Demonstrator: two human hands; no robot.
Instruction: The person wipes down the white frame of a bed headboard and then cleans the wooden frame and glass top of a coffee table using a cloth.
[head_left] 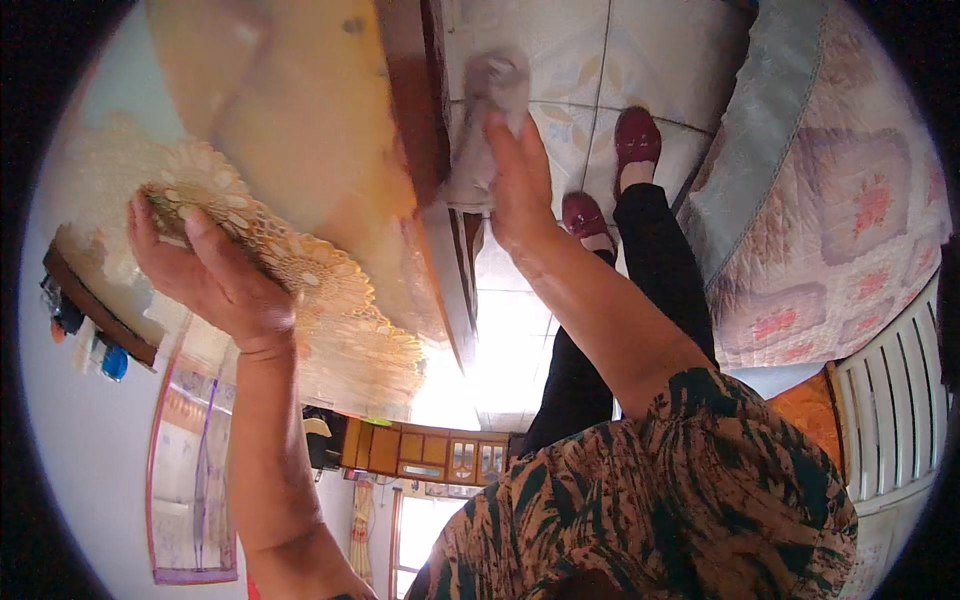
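Note:
My left hand [228, 290] is closed on the edge of a cream and gold lace tablecloth [320, 285], which is bunched at the fingers and drawn back over a glossy tan tabletop [300, 110]. Part of the lace hangs below the hand. Off the table's dark wooden edge [415, 90], my right hand [524, 195] grips a grey cloth [478, 150]. That cloth is crumpled and blurred at its upper end, over the tiled floor.
On the right is a bed with a pink quilted cover [790, 240] and a white slatted headboard [895, 400]. My feet in dark red shoes [637, 140] stand on pale floor tiles [555, 60] between bed and table. Wooden cabinets [425, 450] line the room's far side.

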